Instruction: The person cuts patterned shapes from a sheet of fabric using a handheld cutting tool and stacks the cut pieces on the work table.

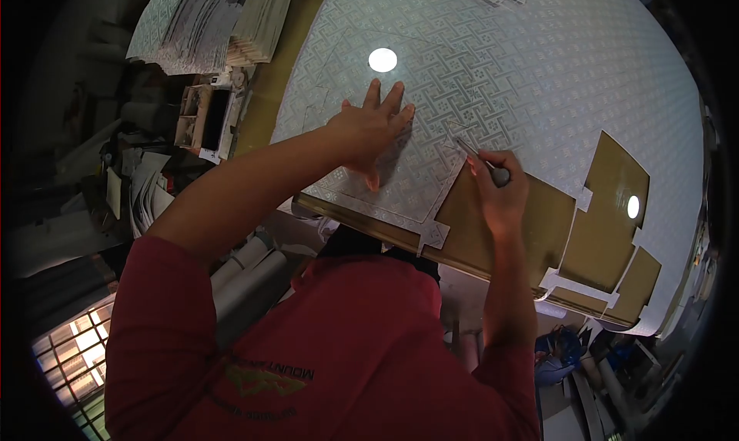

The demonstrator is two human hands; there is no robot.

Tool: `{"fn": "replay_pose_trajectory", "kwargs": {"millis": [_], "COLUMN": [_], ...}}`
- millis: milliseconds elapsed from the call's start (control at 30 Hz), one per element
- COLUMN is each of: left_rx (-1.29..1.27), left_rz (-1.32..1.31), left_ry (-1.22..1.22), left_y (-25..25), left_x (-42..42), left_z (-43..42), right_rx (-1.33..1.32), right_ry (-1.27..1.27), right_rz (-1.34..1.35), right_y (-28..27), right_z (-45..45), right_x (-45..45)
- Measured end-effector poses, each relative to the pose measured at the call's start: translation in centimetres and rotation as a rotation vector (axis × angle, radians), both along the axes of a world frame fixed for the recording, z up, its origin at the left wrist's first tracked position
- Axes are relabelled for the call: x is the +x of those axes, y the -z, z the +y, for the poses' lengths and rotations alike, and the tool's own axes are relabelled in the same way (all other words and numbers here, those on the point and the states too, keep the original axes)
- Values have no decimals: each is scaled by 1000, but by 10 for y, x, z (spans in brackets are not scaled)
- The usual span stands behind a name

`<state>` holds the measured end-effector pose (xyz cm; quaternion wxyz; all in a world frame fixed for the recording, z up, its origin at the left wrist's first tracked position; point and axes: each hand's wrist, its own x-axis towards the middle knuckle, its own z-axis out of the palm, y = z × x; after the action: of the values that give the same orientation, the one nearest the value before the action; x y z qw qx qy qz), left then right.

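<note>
A large pale patterned sheet with a woven-lattice print covers most of the brown table. My left hand lies on it with the fingers spread, pressing near an outlined panel. In my right hand is a slim metal craft knife, gripped like a pen, with a rounded grey end. Its tip meets the sheet close to a corner of the outline, right of my left hand. Between that panel and my right wrist, bare brown tabletop shows through a cut-away area.
Narrow tabbed strips of the sheet hang at the table's front edge on the right, around cut-out openings. A tall stack of cut sheets stands at the upper left. Rolls lie below the table, and a blue bag sits lower right.
</note>
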<state>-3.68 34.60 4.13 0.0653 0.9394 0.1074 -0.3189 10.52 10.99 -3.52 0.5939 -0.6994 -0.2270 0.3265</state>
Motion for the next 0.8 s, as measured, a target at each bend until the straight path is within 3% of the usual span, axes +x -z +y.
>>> {"fn": "replay_pose_trajectory", "kwargs": {"millis": [67,267,600,667,800], "left_rx": [6,-56,-91,-103,-82], "left_rz": [-12,-69,-45,-53,-38], "left_ry": [14,12,-23,-22,6], "left_y": [-1,-3,0,3,7], "left_x": [-1,-8,-7,-7,-4], "left_z": [0,6,7,8,8], "right_rx": [-37,-127,-392,-378,-128], "right_ry": [172,431,481,527,586], "right_rz": [-264,-478,-674,-542,-673], "right_y": [-3,-11,-28,-22,20], "right_z": [3,29,59,62,74], "right_x": [-30,-75,-91,-98,-94]}}
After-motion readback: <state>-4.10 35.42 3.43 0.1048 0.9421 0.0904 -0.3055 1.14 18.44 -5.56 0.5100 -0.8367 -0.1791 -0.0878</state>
